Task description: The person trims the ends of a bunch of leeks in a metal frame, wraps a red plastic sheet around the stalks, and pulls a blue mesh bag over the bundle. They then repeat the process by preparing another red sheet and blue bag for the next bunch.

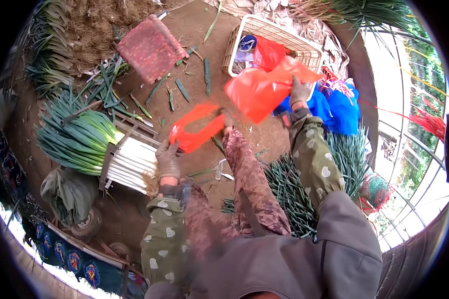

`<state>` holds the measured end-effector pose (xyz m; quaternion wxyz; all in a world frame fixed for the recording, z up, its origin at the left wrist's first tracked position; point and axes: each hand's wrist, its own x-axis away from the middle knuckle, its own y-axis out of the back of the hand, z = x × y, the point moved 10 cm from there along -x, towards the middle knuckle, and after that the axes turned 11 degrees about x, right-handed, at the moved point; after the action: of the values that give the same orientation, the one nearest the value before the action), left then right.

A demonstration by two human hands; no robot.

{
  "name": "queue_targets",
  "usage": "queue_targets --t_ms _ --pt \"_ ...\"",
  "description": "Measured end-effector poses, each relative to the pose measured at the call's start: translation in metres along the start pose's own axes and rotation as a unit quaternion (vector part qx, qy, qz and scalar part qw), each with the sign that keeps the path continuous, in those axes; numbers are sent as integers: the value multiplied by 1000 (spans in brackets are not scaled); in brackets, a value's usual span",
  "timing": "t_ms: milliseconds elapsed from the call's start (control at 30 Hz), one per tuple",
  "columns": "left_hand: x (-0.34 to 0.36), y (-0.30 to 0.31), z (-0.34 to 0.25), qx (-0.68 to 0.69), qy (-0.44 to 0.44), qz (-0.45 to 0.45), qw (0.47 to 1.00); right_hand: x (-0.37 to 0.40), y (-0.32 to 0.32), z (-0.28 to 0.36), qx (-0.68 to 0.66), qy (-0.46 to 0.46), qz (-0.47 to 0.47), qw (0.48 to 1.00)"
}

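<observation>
Gloved, my left hand is closed on one end of a red plastic strip, which loops out toward my foot. To the right, my right hand, also gloved, grips a red plastic bag that hangs spread out in front of the crate. Just beyond my left hand, a bundle of green onions lies in a metal frame, white stems toward me and green leaves to the left.
A cream plastic crate holds red bags at the back. Blue bags stand right of it. A patterned red cushion and loose leaves lie on the dirt floor. More onions lie by my right leg.
</observation>
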<state>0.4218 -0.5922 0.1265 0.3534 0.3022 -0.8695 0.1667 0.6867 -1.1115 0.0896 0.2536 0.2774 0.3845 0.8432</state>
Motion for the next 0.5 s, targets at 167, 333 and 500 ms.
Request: queue_targets --t_ms 167,333,500 --pt "-9 6 25 -24 -2 8 1000 -54 -21 7 40 -49 -18 998" --pt "-9 -33 41 12 14 38 999 -77 -100 -58 -244 -231 91 937" --pt "-6 -81 29 18 28 58 998 6 -123 -15 -88 -109 308 941"
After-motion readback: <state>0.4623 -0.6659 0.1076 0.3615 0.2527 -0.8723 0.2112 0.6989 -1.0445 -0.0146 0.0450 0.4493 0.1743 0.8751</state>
